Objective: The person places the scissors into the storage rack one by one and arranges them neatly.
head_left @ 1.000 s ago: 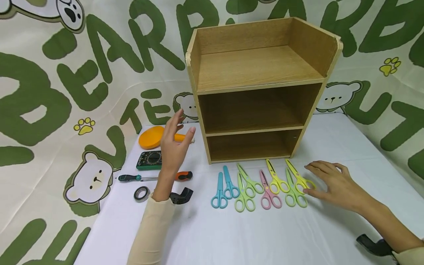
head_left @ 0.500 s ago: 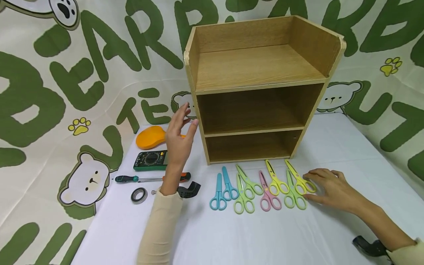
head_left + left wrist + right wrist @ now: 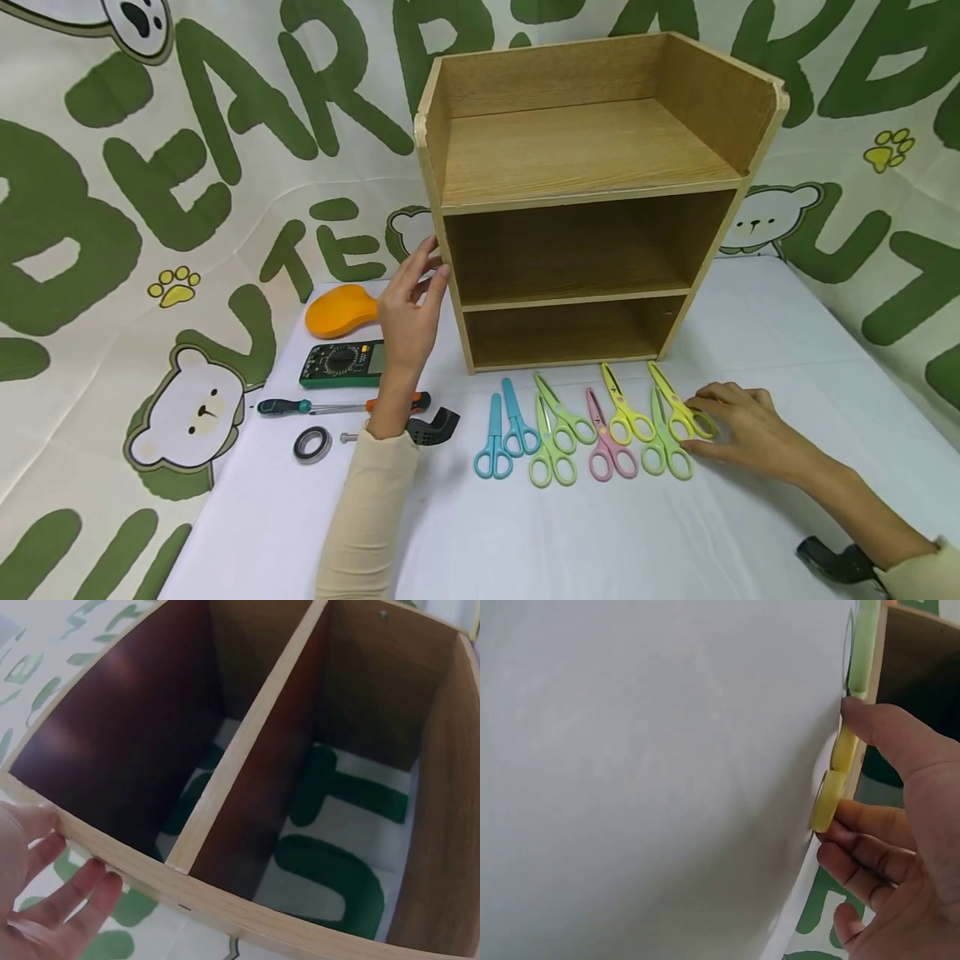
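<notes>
A wooden shelf unit with three open levels stands at the back of the white-covered table. My left hand is raised beside it, straight fingers touching its left front edge; the left wrist view shows those fingers against the wooden rim. Several small scissors lie in a row in front: blue, green, pink, yellow. My right hand lies low on the table and pinches the handle of the rightmost yellow scissors, seen close up between thumb and fingers.
Left of the shelf lie an orange paddle-shaped object, a green multimeter, a screwdriver, a tape roll and a black bracket. A green-lettered bear cloth hangs behind. A black object sits by my right wrist.
My left hand has moved up and right from above the tools to the shelf's left edge. My right hand has slid in and settled on the yellow scissors' handle.
</notes>
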A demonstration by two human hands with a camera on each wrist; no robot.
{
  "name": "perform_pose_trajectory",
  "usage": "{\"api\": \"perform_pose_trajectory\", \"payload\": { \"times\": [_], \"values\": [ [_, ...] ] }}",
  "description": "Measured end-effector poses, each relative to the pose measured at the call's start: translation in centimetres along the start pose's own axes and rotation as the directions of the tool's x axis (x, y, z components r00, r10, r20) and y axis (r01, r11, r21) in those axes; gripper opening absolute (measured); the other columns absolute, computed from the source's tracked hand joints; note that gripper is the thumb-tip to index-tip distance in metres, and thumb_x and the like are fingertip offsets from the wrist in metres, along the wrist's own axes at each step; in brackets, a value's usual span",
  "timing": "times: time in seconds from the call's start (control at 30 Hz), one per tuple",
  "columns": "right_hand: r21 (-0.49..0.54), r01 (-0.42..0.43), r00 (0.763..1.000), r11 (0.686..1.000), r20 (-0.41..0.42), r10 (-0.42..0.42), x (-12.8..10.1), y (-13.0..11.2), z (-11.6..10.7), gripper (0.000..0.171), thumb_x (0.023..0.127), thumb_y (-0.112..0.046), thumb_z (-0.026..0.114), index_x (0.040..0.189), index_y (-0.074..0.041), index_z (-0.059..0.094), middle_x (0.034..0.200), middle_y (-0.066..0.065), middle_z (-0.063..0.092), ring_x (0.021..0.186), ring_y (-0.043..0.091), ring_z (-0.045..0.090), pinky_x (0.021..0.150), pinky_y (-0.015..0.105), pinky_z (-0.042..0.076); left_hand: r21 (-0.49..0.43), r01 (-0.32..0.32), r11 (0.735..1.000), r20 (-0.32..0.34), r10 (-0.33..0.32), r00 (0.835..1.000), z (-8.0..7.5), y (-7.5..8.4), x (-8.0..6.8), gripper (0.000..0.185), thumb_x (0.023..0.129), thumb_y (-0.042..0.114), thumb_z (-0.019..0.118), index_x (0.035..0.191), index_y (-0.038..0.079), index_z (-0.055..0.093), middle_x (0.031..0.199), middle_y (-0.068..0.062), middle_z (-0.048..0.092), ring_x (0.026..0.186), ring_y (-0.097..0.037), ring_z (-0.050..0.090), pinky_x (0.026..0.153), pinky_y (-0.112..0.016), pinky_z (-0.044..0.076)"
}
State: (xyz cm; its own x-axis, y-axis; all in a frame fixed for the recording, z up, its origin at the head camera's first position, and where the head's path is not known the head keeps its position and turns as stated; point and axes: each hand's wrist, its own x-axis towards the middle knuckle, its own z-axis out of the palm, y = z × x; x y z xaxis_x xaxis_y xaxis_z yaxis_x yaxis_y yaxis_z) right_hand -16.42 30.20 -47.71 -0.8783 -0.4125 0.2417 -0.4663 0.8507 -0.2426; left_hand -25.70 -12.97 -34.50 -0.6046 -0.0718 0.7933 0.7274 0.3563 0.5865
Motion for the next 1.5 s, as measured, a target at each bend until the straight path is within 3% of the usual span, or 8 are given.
{"api": "perform_pose_trajectory", "payload": {
  "times": [0.13, 0.4, 0.7, 0.97, 1.2, 1.5],
  "values": [
    [0.028, -0.045, 0.999, 0.999, -0.007, 0.045, 0.1, -0.2, 0.2, 0.055, 0.068, -0.048, 0.090, 0.102, -0.007, 0.076, 0.102, 0.002, 0.063, 0.098, 0.027, 0.058, 0.078, 0.044, 0.029, -0.001, 0.008, 1.000, -0.004, -0.008, 1.000, -0.1, 1.3, 0.2, 0.041, 0.093, -0.007, 0.065, 0.134, -0.008, 0.059, 0.131, -0.020, 0.062, 0.107, -0.032, 0.066, 0.087, -0.041, 0.058],
    [0.091, -0.069, 0.994, 0.993, -0.075, 0.076, -0.9, -1.3, -1.3, 0.050, 0.062, -0.041, 0.094, 0.096, -0.010, 0.075, 0.099, -0.004, 0.063, 0.093, 0.021, 0.058, 0.074, 0.036, 0.026, 0.024, -0.023, 0.999, 0.010, 0.023, 1.000, -0.2, 1.3, 0.1, 0.042, 0.092, -0.005, 0.067, 0.134, -0.009, 0.058, 0.129, -0.022, 0.062, 0.107, -0.034, 0.066, 0.084, -0.046, 0.059],
    [0.121, 0.005, 0.989, 0.993, -0.145, 0.013, -0.7, -3.8, -5.6, 0.048, 0.060, -0.035, 0.097, 0.098, -0.017, 0.074, 0.100, -0.012, 0.061, 0.095, 0.005, 0.053, 0.081, 0.035, 0.025, -0.002, 0.019, 1.000, 0.008, -0.019, 1.000, -0.1, 1.5, 0.0, 0.042, 0.093, -0.004, 0.067, 0.134, -0.008, 0.059, 0.130, -0.021, 0.062, 0.109, -0.033, 0.066, 0.085, -0.047, 0.058],
    [0.074, 0.085, 0.982, 0.994, -0.172, -0.071, 1.0, -6.6, -10.1, 0.051, 0.058, -0.036, 0.097, 0.100, -0.018, 0.074, 0.104, -0.012, 0.060, 0.099, 0.004, 0.049, 0.080, 0.032, 0.028, 0.001, -0.028, 1.000, -0.032, 0.028, 0.999, 0.0, 1.4, -0.1, 0.040, 0.092, -0.006, 0.066, 0.131, -0.009, 0.060, 0.126, -0.024, 0.063, 0.105, -0.037, 0.067, 0.082, -0.048, 0.058],
    [0.078, 0.127, 0.978, 0.989, -0.174, -0.112, 2.3, -9.5, -14.3, 0.053, 0.055, -0.031, 0.099, 0.100, -0.028, 0.071, 0.099, -0.019, 0.057, 0.092, 0.000, 0.048, 0.081, 0.027, 0.027, 0.004, -0.024, 1.000, -0.023, 0.024, 0.999, 0.0, 1.5, 0.1, 0.040, 0.092, -0.006, 0.067, 0.132, -0.009, 0.060, 0.125, -0.023, 0.064, 0.105, -0.037, 0.066, 0.082, -0.047, 0.059],
    [0.075, 0.193, 0.963, 0.978, -0.204, -0.174, 5.2, -13.1, -19.1, 0.055, 0.053, -0.023, 0.099, 0.099, -0.031, 0.071, 0.099, -0.022, 0.058, 0.089, 0.000, 0.047, 0.078, 0.035, 0.029, -0.002, -0.021, 1.000, -0.028, 0.021, 0.999, -0.2, 1.7, 0.0, 0.040, 0.092, -0.006, 0.067, 0.131, -0.010, 0.060, 0.124, -0.024, 0.064, 0.104, -0.038, 0.067, 0.082, -0.046, 0.059]
  ]
}}
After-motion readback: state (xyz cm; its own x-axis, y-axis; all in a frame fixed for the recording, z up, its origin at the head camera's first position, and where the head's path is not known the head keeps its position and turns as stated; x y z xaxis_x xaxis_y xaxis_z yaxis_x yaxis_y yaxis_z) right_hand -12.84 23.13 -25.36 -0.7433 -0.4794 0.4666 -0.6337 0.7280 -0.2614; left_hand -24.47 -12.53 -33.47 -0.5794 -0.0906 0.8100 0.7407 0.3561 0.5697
